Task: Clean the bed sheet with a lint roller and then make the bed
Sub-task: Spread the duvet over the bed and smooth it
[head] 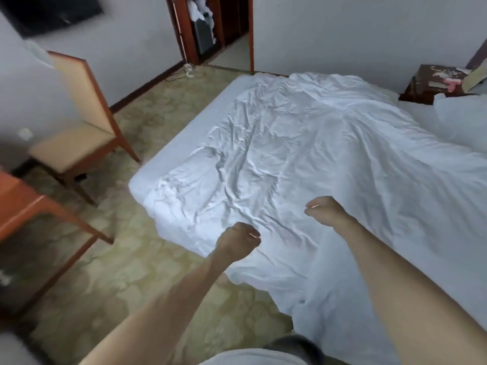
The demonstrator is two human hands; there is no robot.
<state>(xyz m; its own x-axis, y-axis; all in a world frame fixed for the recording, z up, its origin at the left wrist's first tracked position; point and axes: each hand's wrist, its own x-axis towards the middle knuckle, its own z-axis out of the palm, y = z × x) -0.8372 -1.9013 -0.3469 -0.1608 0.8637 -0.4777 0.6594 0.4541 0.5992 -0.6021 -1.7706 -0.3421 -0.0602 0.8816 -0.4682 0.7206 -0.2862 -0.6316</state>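
Two hands (pixel 238 242) (pixel 322 209) — one sheet (pixel 290 140), one chair (pixel 79 127)

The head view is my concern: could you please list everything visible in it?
duvet: one, white, crumpled across the bed
mattress: one, white, under the duvet
pillow: one, white, right edge
chair: one, beige with wood frame, left of bed
table: one, orange-brown, left edge
nightstand: one, dark brown, top right
screen: one, black, wall top left
carpet: one, green patterned, floor
left hand: curled, over duvet edge; grip unclear
right hand: curled, over duvet; grip unclear
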